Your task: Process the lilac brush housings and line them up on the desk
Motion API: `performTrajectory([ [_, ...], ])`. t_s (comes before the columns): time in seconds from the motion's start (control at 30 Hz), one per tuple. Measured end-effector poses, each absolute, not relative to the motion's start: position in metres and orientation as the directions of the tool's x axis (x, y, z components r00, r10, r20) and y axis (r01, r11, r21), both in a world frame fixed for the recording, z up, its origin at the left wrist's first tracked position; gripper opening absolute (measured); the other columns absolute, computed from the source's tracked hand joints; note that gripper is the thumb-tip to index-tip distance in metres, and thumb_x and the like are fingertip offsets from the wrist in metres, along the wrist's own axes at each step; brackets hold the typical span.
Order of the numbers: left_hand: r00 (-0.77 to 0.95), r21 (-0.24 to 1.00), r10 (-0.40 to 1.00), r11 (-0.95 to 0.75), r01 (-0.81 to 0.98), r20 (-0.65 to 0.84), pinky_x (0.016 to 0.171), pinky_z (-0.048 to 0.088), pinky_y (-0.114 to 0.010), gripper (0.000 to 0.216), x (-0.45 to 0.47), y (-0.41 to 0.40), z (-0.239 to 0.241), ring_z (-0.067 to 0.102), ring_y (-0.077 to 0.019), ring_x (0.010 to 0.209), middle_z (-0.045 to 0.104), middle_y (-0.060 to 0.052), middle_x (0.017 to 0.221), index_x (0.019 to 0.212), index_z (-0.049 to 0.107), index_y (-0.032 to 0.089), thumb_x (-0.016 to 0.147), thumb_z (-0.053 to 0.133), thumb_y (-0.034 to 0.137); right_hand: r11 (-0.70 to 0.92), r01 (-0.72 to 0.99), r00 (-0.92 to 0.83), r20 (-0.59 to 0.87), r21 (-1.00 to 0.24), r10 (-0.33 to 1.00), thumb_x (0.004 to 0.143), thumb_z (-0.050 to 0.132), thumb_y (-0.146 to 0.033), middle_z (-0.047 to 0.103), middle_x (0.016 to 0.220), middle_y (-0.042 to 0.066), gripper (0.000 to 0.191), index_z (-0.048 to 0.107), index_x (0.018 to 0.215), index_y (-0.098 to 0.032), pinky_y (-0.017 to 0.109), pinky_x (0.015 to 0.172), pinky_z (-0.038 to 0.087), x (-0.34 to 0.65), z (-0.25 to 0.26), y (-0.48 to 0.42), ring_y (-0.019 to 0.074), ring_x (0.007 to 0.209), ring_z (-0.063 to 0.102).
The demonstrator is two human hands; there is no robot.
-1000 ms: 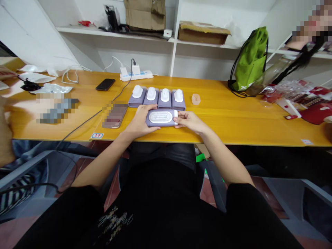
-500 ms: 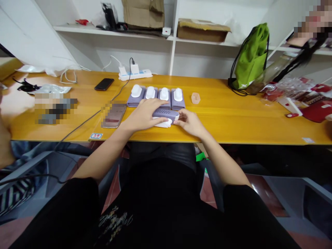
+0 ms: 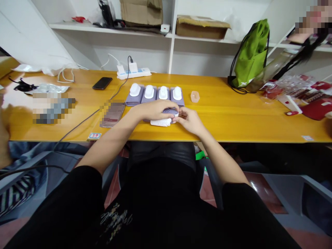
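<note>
A purple piece with small holes and a white, bristle-like ridged part [image 3: 160, 122] below it lies on its side near the table's front edge. My left hand [image 3: 155, 109] is closed over its top and covers much of the purple casing [image 3: 169, 112]. At the right end, the fingers of my right hand [image 3: 190, 121] pinch the same piece. Just behind my hands stands a row of several similar purple pieces [image 3: 133, 99], each topped by a white oval knob [image 3: 163, 92].
A small translucent orange cup [image 3: 195, 97] sits right of the row. To the left are a phone [image 3: 102, 83], a flat phone-like slab [image 3: 113, 114], a cable and a power strip [image 3: 133, 73]. A green drawstring bag [image 3: 251, 55] and red packages [image 3: 317, 109] are at the right.
My left hand has slid right over the purple piece and now hides more of its holed side. My right hand stays at the right end. The row behind has not been moved.
</note>
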State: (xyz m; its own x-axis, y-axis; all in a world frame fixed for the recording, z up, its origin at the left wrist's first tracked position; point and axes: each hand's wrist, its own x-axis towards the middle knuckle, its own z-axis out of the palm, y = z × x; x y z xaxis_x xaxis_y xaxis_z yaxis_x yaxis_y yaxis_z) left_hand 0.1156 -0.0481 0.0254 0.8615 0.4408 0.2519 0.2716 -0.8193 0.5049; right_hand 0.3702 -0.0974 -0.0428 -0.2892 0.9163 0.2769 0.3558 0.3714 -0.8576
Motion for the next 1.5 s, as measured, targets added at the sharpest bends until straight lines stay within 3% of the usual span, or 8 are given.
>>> performTrajectory([
  [0.27, 0.893, 0.531, 0.434, -0.789, 0.31, 0.123, 0.099, 0.058, -0.047, 0.026, 0.131, -0.045, 0.032, 0.074, -0.0322, 0.106, 0.08, -0.01, 0.119, 0.117, 0.069, 0.028, 0.097, 0.068, 0.044, 0.417, 0.334, -0.329, 0.31, -0.846, 0.892, 0.086, 0.095, -0.078, 0.085, 0.107, 0.009, 0.059, 0.072, 0.106, -0.027, 0.052, 0.103, 0.063, 0.37, -0.038, -0.098, 0.0359, 0.104, 0.079],
  [0.43, 0.878, 0.511, 0.448, -0.801, 0.312, 0.167, 0.095, 0.057, -0.047, 0.022, 0.131, -0.044, 0.027, 0.07, -0.0314, 0.1, 0.074, -0.01, 0.114, 0.111, 0.062, 0.03, 0.094, 0.067, 0.043, 0.378, 0.287, -0.32, 0.283, -0.88, 0.904, 0.079, 0.098, -0.08, 0.083, 0.107, 0.007, 0.066, 0.071, 0.108, -0.027, 0.05, 0.102, 0.064, 0.37, -0.041, -0.095, 0.0319, 0.101, 0.077],
  [0.67, 0.84, 0.522, 0.501, -0.783, 0.337, 0.209, 0.093, 0.058, -0.048, 0.04, 0.126, -0.04, 0.027, 0.072, -0.0327, 0.101, 0.074, -0.01, 0.114, 0.119, 0.063, 0.03, 0.082, 0.075, 0.038, 0.261, 0.165, -0.19, 0.229, -0.951, 0.955, 0.082, 0.093, -0.081, 0.08, 0.106, 0.007, 0.064, 0.075, 0.11, -0.027, 0.044, 0.092, 0.068, 0.39, -0.039, -0.091, 0.0276, 0.099, 0.076],
  [0.8, 0.831, 0.544, 0.513, -0.77, 0.334, 0.215, 0.098, 0.059, -0.047, 0.043, 0.126, -0.032, 0.025, 0.077, -0.0333, 0.109, 0.08, -0.01, 0.12, 0.126, 0.07, 0.03, 0.086, 0.076, 0.042, 0.223, 0.267, 0.015, 0.235, -0.938, 0.972, 0.093, 0.088, -0.068, 0.077, 0.097, 0.007, 0.048, 0.076, 0.11, -0.025, 0.04, 0.077, 0.069, 0.44, -0.014, -0.065, 0.024, 0.085, 0.074],
  [0.97, 0.853, 0.593, 0.501, -0.735, 0.328, 0.148, 0.094, 0.062, -0.043, 0.041, 0.125, -0.018, 0.023, 0.082, -0.0307, 0.106, 0.088, -0.008, 0.122, 0.131, 0.081, 0.031, 0.094, 0.071, 0.045, -0.044, 0.503, 0.321, 0.139, -0.863, 0.937, 0.097, 0.091, -0.035, 0.073, 0.086, 0.009, 0.027, 0.073, 0.107, -0.018, 0.037, 0.066, 0.071, 0.5, 0.016, -0.003, 0.0202, 0.07, 0.072],
  [1.2, 0.862, 0.686, 0.506, -0.64, 0.346, 0.037, 0.104, 0.065, -0.042, 0.04, 0.129, -0.001, 0.018, 0.084, -0.0308, 0.12, 0.091, -0.008, 0.13, 0.126, 0.09, 0.03, 0.093, 0.076, 0.047, -0.219, 0.708, 0.354, 0.069, -0.671, 0.933, 0.097, 0.093, -0.024, 0.07, 0.076, 0.005, 0.02, 0.078, 0.104, -0.013, 0.042, 0.074, 0.072, 0.503, 0.004, 0.049, 0.0215, 0.069, 0.071],
  [1.37, 0.865, 0.729, 0.5, -0.607, 0.318, 0.039, 0.091, 0.067, -0.037, 0.038, 0.128, 0.012, 0.006, 0.088, -0.0276, 0.112, 0.093, -0.008, 0.12, 0.126, 0.09, 0.03, 0.098, 0.072, 0.049, -0.227, 0.689, 0.352, 0.043, -0.688, 0.935, 0.104, 0.088, -0.029, 0.072, 0.076, 0.008, 0.02, 0.077, 0.108, -0.013, 0.042, 0.084, 0.069, 0.5, -0.007, 0.056, 0.0245, 0.078, 0.074],
  [1.5, 0.822, 0.801, 0.565, -0.52, 0.297, 0.062, 0.091, 0.07, -0.043, 0.043, 0.11, 0.006, 0.007, 0.088, -0.0291, 0.109, 0.092, -0.014, 0.123, 0.132, 0.087, 0.026, 0.105, 0.067, 0.055, -0.192, 0.658, 0.329, 0.049, -0.728, 0.943, 0.112, 0.075, -0.025, 0.075, 0.082, 0.009, 0.013, 0.076, 0.119, -0.014, 0.042, 0.086, 0.067, 0.5, -0.009, 0.053, 0.0233, 0.078, 0.073],
])
